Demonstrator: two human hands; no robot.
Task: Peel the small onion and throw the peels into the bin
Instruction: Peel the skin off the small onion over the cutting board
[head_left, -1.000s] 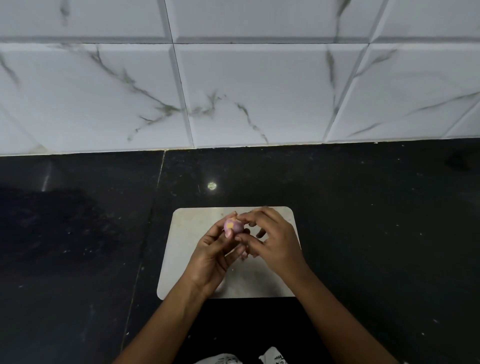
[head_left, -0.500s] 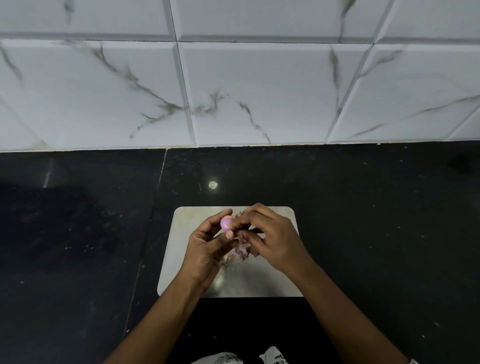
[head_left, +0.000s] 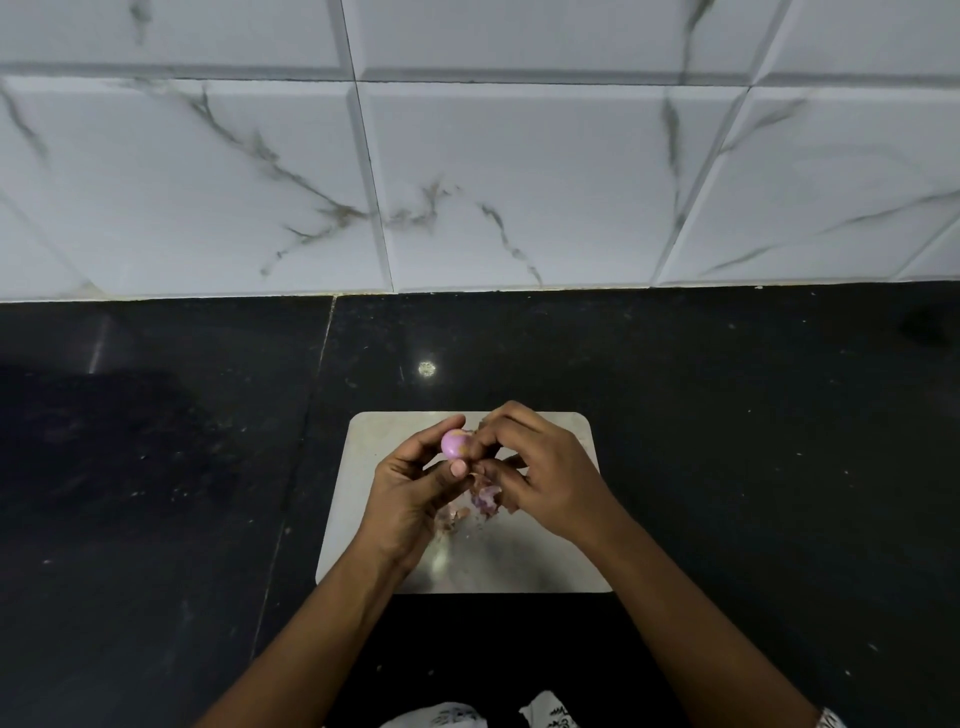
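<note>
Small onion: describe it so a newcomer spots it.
On the black countertop lies a pale cutting board. Above it, the left hand holds the small onion while the right hand picks at it. It is round and glossy pink, unlike the papery peels below.

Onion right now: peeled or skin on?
Mostly peeled: the onion shows glossy pink flesh with a small tan patch left. Left hand holds it; peels lie on the board.
</note>
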